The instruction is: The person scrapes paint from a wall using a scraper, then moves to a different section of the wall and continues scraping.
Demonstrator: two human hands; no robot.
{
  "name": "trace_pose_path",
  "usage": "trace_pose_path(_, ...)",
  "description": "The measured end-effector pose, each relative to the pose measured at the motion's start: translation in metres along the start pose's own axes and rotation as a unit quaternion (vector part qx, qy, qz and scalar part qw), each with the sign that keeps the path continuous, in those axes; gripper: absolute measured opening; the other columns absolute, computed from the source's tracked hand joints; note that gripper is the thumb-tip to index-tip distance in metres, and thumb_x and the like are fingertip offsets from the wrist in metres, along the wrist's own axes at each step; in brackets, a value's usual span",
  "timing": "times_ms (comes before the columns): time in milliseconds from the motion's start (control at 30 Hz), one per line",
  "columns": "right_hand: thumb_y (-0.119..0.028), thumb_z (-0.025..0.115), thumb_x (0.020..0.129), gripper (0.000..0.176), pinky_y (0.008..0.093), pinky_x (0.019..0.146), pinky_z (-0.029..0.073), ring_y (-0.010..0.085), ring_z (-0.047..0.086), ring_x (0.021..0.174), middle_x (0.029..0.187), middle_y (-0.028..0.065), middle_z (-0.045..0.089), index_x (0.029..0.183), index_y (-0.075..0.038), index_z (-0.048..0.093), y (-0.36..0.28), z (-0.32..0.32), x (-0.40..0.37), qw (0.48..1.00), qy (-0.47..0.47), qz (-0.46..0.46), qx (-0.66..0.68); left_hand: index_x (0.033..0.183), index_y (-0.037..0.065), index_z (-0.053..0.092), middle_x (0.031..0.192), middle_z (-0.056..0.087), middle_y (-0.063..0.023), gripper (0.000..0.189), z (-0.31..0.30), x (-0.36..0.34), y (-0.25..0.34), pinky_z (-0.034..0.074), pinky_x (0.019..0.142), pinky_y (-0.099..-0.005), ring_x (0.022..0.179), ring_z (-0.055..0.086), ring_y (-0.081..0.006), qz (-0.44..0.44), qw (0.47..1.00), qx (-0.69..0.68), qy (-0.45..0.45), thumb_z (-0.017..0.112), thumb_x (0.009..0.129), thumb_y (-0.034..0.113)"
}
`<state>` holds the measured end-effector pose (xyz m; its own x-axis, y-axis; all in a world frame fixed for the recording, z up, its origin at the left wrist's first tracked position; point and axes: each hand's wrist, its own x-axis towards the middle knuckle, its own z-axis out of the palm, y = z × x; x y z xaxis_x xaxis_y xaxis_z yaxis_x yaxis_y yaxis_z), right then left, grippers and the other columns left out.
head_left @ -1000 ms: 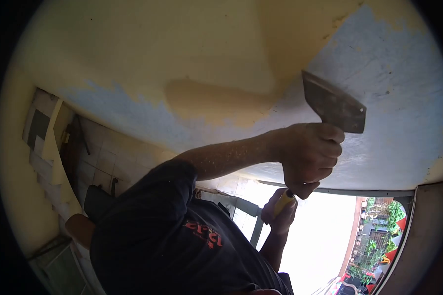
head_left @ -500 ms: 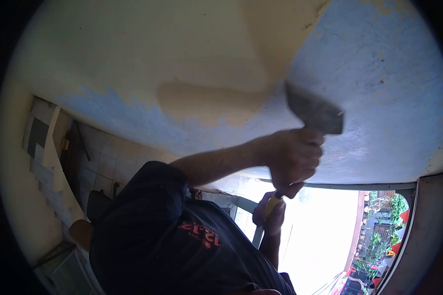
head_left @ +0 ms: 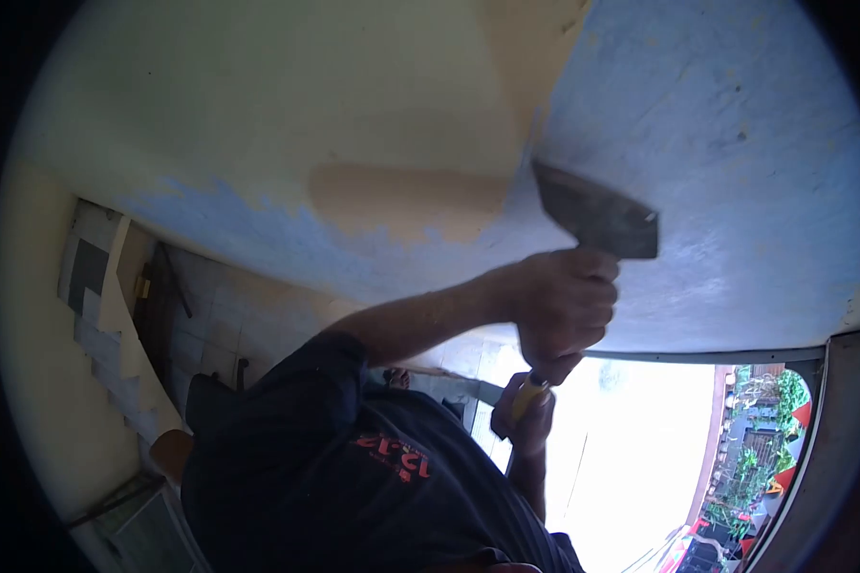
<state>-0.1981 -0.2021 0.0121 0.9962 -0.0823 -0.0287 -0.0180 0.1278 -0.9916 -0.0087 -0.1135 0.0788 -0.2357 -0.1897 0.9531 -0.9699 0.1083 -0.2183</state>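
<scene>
A broad metal scraper (head_left: 604,215) with a dark, wedge-shaped blade reaches up at the wall. My left hand (head_left: 569,304) is wrapped round it just below the blade, its forearm stretched across from a dark sleeve. Below that fist a yellow handle (head_left: 526,399) comes out, with my right hand (head_left: 535,420) closed round it. The blade's far corner lies close to the border between the cream paint (head_left: 287,105) and the bluish bare patch (head_left: 726,162) on the wall. My fingers hide the middle of the tool.
Stairs (head_left: 115,363) rise at the left beside a tiled surface (head_left: 210,315). At the lower right a bright doorway (head_left: 631,449) opens onto plants (head_left: 741,477) and small flags. My dark shirt (head_left: 354,477) with red print fills the lower middle.
The view has turned slightly, so the stairs and doorway sit further right. The scraper blade is a little further left and looks sharper. Both hands keep their hold.
</scene>
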Motion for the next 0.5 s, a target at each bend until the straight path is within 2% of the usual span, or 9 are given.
trace_pose_path(133,-0.061,0.040,0.091,0.062,0.0212,0.028,0.031,0.0082,0.039,0.031,0.044,0.0007,0.040,0.076,-0.002,0.047,-0.038,0.001,0.020,0.999,-0.031,-0.014,-0.012,0.043,0.015,0.042,0.046,0.039,0.0022,0.019,-0.014,0.041,-0.024,0.038,0.073,-0.0369,0.048,0.040,-0.0159,0.054,0.995,0.027,0.080,0.052,0.053,0.026)
trace_pose_path(167,-0.060,0.038,0.092,0.062,0.0218,0.031,0.031,0.0082,0.040,0.033,0.046,0.0010,0.042,0.084,0.001,0.048,-0.032,-0.004,0.016,0.999,-0.050,-0.001,-0.003,0.043,0.015,0.042,0.046,0.039,0.0022,0.019,-0.013,0.037,-0.020,0.038,0.073,-0.0369,0.048,0.040,-0.0159,0.055,0.995,0.031,0.082,0.052,0.053,0.026)
trace_pose_path(200,-0.059,0.036,0.093,0.063,0.0225,0.033,0.031,0.0082,0.040,0.035,0.048,0.0012,0.044,0.092,0.003,0.049,-0.021,-0.012,0.009,0.997,-0.071,0.009,0.005,0.042,0.014,0.041,0.046,0.039,0.0020,0.019,-0.009,0.025,-0.013,0.038,0.073,-0.0367,0.049,0.040,-0.0158,0.030,0.998,0.022,0.059,0.052,0.052,0.026)
trace_pose_path(267,-0.059,0.039,0.092,0.061,0.0224,0.033,0.032,0.0079,0.039,0.035,0.050,0.0013,0.043,0.096,0.002,0.047,0.004,-0.017,-0.009,0.997,-0.039,0.060,0.039,0.042,0.014,0.039,0.046,0.038,0.0014,0.018,0.001,-0.005,0.007,0.038,0.073,-0.0356,0.049,0.040,-0.0161,-0.032,0.999,0.001,0.010,0.052,0.050,0.024)
trace_pose_path(333,-0.060,0.040,0.091,0.062,0.0223,0.033,0.031,0.0077,0.040,0.035,0.050,0.0011,0.043,0.096,0.001,0.047,0.030,-0.021,-0.018,0.996,-0.011,0.081,0.034,0.043,0.014,0.040,0.046,0.037,0.0011,0.017,0.014,-0.032,0.021,0.038,0.071,-0.0344,0.049,0.040,-0.0167,-0.062,0.998,-0.008,0.000,0.052,0.050,0.023)
trace_pose_path(367,-0.061,0.040,0.091,0.062,0.0221,0.033,0.031,0.0074,0.040,0.035,0.050,0.0008,0.042,0.096,0.001,0.047,0.040,-0.027,-0.020,0.995,-0.029,0.088,0.046,0.043,0.014,0.040,0.046,0.037,0.0011,0.017,0.018,-0.037,0.023,0.038,0.071,-0.0344,0.049,0.040,-0.0167,-0.067,0.998,-0.012,-0.002,0.052,0.050,0.023)
trace_pose_path(400,-0.057,0.040,0.093,0.060,0.0215,0.028,0.029,0.0088,0.039,0.031,0.047,0.0014,0.042,0.089,0.001,0.047,0.042,-0.026,-0.015,0.999,-0.029,0.038,0.025,0.043,0.014,0.040,0.047,0.037,0.0011,0.017,0.017,-0.035,0.018,0.039,0.071,-0.0339,0.049,0.040,-0.0168,-0.043,0.999,-0.008,0.002,0.052,0.050,0.023)
trace_pose_path(467,-0.059,0.038,0.093,0.062,0.0215,0.029,0.029,0.0087,0.039,0.031,0.047,0.0010,0.042,0.089,0.002,0.048,0.017,-0.026,-0.006,0.999,0.005,0.022,-0.050,0.044,0.015,0.039,0.049,0.040,0.0010,0.017,0.015,-0.023,0.009,0.039,0.072,-0.0328,0.050,0.041,-0.0166,-0.012,1.000,0.011,0.016,0.052,0.050,0.025)
trace_pose_path(500,-0.059,0.038,0.093,0.062,0.0218,0.029,0.029,0.0088,0.039,0.032,0.047,0.0008,0.042,0.090,0.002,0.047,0.008,-0.031,0.000,0.999,-0.031,0.023,-0.032,0.044,0.015,0.040,0.049,0.040,0.0011,0.017,0.011,-0.008,0.002,0.040,0.072,-0.0328,0.050,0.041,-0.0164,0.002,0.999,0.018,0.035,0.052,0.049,0.025)
